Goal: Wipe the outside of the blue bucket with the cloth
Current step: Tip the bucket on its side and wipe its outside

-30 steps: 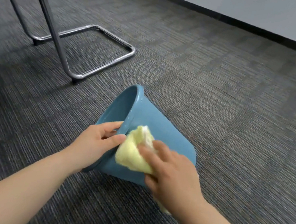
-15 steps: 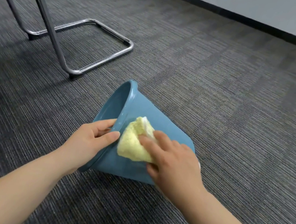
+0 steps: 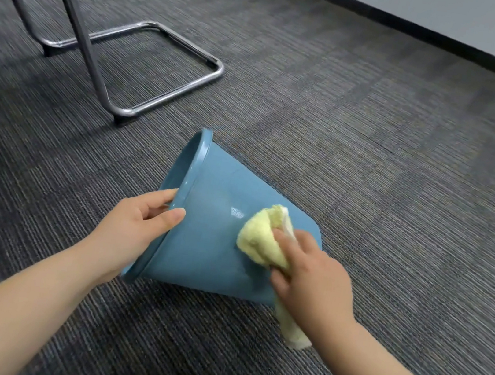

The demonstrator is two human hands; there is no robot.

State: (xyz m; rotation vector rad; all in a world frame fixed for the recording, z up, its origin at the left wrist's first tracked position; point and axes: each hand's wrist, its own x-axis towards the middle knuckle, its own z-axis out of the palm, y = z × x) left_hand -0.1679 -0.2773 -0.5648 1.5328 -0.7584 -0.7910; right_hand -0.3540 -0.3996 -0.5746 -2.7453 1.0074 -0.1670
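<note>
The blue bucket [image 3: 213, 214] lies on its side on the grey carpet, its open mouth facing left and its base to the right. My left hand [image 3: 134, 228] grips the rim at the near side, thumb on the outer wall and fingers inside. My right hand [image 3: 312, 280] presses a bunched pale yellow cloth [image 3: 261, 237] against the outer wall near the base end. A loose tail of the cloth hangs below my right wrist onto the carpet.
A chair with a chrome tube frame [image 3: 142, 107] stands on the carpet at the back left, close to the bucket's mouth. A wall with a dark skirting strip [image 3: 423, 30] runs along the back right. Grey carpet [image 3: 401, 178] stretches to the right.
My right hand has slid the cloth along the bucket's outer wall from near the rim toward the base end. My left hand keeps its hold on the rim.
</note>
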